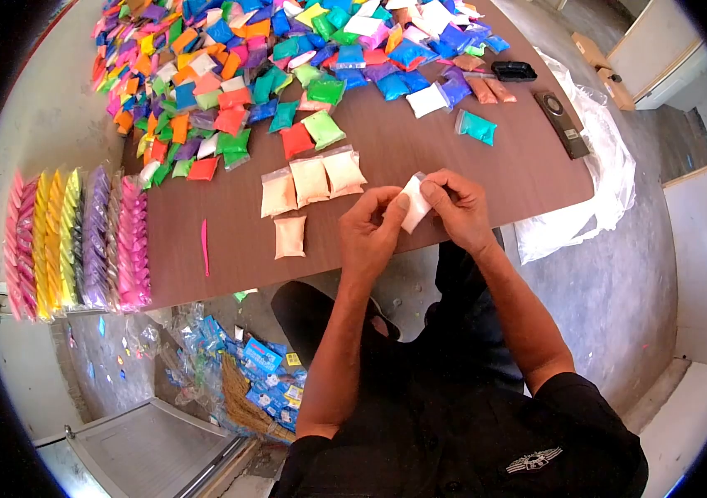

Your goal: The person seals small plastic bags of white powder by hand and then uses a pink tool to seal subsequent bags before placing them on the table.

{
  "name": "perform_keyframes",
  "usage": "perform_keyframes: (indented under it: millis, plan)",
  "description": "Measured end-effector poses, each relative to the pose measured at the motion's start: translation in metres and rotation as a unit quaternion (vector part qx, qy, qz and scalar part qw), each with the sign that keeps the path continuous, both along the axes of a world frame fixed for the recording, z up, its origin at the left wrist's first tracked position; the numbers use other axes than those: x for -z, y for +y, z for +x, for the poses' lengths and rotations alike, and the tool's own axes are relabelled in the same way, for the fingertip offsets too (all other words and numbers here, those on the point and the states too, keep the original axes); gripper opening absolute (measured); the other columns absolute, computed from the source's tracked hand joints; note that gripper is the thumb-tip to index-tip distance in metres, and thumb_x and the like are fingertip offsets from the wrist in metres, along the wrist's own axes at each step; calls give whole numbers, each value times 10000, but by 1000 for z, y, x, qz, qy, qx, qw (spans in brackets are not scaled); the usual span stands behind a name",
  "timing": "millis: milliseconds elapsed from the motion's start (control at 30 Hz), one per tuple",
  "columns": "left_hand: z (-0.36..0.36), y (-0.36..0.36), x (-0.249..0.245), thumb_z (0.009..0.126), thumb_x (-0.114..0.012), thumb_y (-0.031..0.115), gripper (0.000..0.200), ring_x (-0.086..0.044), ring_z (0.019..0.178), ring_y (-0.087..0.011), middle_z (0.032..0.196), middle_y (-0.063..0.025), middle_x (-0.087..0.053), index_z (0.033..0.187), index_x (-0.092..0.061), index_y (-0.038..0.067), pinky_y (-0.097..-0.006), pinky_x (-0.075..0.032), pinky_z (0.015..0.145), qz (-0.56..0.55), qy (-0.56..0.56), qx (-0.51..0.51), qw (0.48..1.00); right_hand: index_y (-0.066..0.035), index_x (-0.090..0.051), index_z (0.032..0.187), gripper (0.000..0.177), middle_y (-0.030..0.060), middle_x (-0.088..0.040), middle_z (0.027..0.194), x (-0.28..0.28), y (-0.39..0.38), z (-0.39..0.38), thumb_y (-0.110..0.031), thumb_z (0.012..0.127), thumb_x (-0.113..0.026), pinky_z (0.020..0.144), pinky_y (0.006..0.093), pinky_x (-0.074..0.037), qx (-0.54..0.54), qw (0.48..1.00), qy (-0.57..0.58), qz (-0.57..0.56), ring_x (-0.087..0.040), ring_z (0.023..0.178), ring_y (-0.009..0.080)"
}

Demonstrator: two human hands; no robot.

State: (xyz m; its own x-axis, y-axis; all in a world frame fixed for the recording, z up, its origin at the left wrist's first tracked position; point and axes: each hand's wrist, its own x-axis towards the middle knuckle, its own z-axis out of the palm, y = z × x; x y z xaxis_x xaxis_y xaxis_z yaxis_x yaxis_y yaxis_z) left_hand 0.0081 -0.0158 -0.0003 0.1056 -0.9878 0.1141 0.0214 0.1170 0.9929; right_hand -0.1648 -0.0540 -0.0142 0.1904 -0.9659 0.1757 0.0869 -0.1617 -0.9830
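Between both hands, over the table's front edge, is a small white packet (413, 204). My left hand (373, 226) pinches its left side between thumb and fingers. With thumb and fingertips, my right hand (458, 207) grips its upper right corner. To the left of my hands lie several peach-coloured packets: a row with one overlapping packet (310, 181) in its middle, and a single packet (290, 237) just below. Further left rests a thin pink plastic stick (205, 247), perhaps a modelling tool.
A large heap of colourful packets (229, 75) covers the brown table's (420, 158) far side. Strips of twisted coloured packs (80, 241) stand at the left edge. A dark remote-like device (561, 124) and black case (514, 70) lie right. Blue wrappers (262, 357) and a broom (241, 398) are below.
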Motion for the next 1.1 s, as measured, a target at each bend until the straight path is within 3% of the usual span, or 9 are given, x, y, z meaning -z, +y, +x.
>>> perform_keyframes:
  millis: [167,333,467,667,867,1100]
  plan:
    - [1,-2,2,1000,-690,158,191,-623,805,-72,915,-32,-724,1071,-721,-16,-241,-507,708,6,-23,4,1000,-4,-707,978,100,5,-653,872,-6,0,1,-100,982,-682,715,256,-485,-6,991,86,-107,-586,813,69]
    - [5,-2,9,1003,-692,173,203,-621,803,-76,916,-27,-719,1086,-718,-11,-246,-507,708,-16,-41,-1,999,-7,-707,967,100,5,-656,857,-3,2,4,-101,982,-680,694,246,-481,-18,997,43,-54,-587,790,69]
    - [0,-1,2,1014,-682,189,208,-610,795,-78,897,-12,-705,1080,-722,-4,-244,-497,694,-15,10,-19,1000,-8,-704,960,103,9,-663,855,-1,2,1,-108,977,-685,681,247,-482,-12,999,35,-16,-589,774,73]
    - [3,-3,5,1018,-681,197,209,-601,781,-76,875,-9,-696,1070,-722,-1,-242,-490,681,-17,-15,-12,1000,0,-711,940,97,28,-659,828,-7,0,3,-95,956,-699,649,256,-473,-17,990,100,-97,-581,749,68]
    - [4,-1,6,1014,-680,185,193,-604,780,-74,860,-12,-695,1068,-722,5,-241,-491,679,-5,11,-16,1000,9,-711,939,103,34,-657,823,-18,5,5,-92,956,-699,650,258,-475,-23,993,113,-38,-583,747,70]
    - [-2,0,-2,1006,-676,164,179,-612,770,-80,856,-11,-695,1072,-709,0,-249,-499,685,27,3,0,1000,13,-703,970,109,20,-666,849,-1,1,3,-95,964,-695,669,253,-490,-7,997,63,-48,-585,757,70]
